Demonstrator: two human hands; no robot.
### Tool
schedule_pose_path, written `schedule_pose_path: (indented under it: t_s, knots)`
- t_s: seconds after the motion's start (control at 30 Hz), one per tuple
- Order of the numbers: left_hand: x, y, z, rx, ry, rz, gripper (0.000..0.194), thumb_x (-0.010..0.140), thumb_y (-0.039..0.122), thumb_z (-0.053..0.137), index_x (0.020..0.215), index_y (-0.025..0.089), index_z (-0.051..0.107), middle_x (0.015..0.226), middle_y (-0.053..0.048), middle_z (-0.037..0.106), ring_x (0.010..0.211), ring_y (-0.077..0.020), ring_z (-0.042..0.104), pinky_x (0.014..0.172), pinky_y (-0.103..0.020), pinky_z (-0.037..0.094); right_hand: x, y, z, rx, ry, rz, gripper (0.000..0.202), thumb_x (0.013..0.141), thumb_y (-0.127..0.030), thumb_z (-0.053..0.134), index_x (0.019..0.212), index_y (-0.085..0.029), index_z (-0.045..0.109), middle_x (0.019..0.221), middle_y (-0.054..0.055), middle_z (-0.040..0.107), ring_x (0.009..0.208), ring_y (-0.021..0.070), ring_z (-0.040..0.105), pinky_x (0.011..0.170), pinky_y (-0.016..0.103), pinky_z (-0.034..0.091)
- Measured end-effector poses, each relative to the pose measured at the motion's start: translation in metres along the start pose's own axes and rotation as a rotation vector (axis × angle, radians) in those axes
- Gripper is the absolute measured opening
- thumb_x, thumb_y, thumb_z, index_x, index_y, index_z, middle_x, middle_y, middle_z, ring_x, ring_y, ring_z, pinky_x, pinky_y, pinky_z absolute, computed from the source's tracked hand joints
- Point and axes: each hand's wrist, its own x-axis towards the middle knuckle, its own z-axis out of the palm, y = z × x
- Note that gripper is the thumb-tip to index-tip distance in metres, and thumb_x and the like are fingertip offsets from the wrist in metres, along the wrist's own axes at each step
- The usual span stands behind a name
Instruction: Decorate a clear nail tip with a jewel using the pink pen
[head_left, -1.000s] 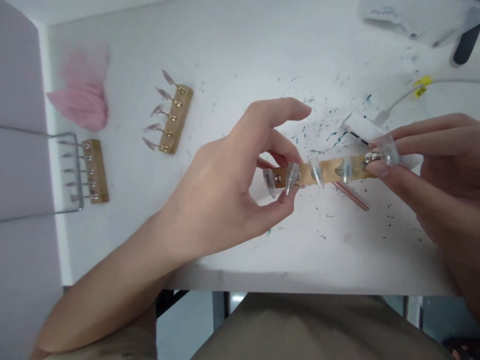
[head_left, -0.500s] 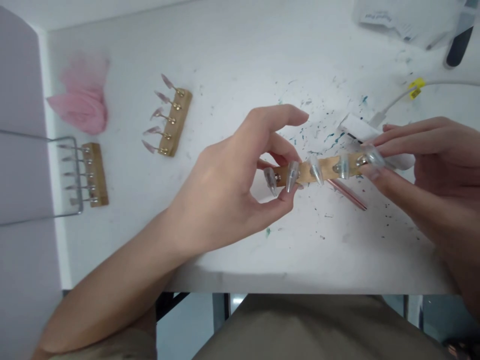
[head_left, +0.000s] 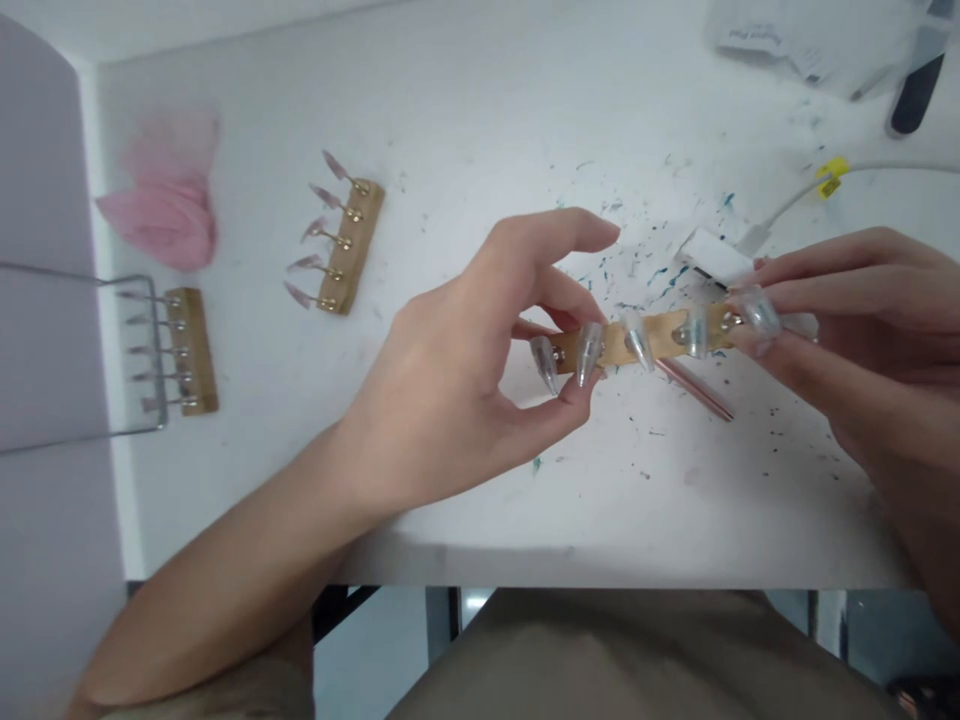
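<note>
Head view: left hand [head_left: 450,390] pinches a wooden nail-tip holder [head_left: 645,340] above the counter [head_left: 465,120]; right hand [head_left: 847,320] grips its end tip [head_left: 759,312], seemingly seating it; steadiness needed.

2 wooden nail racks [head_left: 349,245], pink cloth [head_left: 165,205], white cable [head_left: 825,185] on speckled table [head_left: 465,120]
</note>
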Motion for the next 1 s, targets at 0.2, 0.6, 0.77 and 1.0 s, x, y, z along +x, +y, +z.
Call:
schedule_pose_path:
  t_s: [0.2,0.6,0.77,1.0]
  knots:
    - [0.0,0.0,0.001,0.035,-0.01,-0.02,0.063,0.092,0.015,0.089,0.147,0.042,0.077,0.125,0.002,0.095,0.108,-0.028,0.094,0.091,-0.038,0.079,0.011,-0.037,0.037,0.064,-0.102,0.038,0.024,0.12,-0.046,0.111,0.124,-0.023,0.105,0.145,0.005,0.085,0.136,0.0105,0.088,0.118,0.026,0.076]
    - [-0.002,-0.007,0.004,0.085,0.04,-0.019,0.07,0.091,0.02,0.086,0.155,0.045,0.074,0.125,0.005,0.091,0.112,-0.0286,0.095,0.096,-0.041,0.079,0.014,-0.052,0.043,0.031,-0.078,0.062,0.025,0.116,-0.041,0.114,0.135,-0.027,0.105,0.149,0.002,0.083,0.14,0.0072,0.084,0.131,0.025,0.076]
    - [-0.005,-0.011,0.006,0.126,0.063,-0.013,0.073,0.091,0.026,0.088,0.159,0.046,0.071,0.123,0.002,0.09,0.113,-0.0312,0.095,0.09,-0.043,0.078,0.007,-0.05,0.039,-0.169,-0.114,0.006,0.022,0.127,-0.052,0.107,0.136,-0.032,0.107,0.129,0.001,0.083,0.114,-0.0047,0.076,0.104,0.01,0.067]
    - [-0.008,-0.01,0.013,0.006,0.045,0.153,0.08,0.087,0.009,0.091,0.157,0.045,0.076,0.125,0.002,0.091,0.103,-0.0239,0.093,0.078,-0.031,0.076,-0.005,-0.047,0.04,-0.407,-0.129,-0.196,0.023,0.136,-0.044,0.093,0.152,-0.032,0.106,0.153,-0.007,0.086,0.112,-0.0073,0.087,0.09,0.0,0.065]
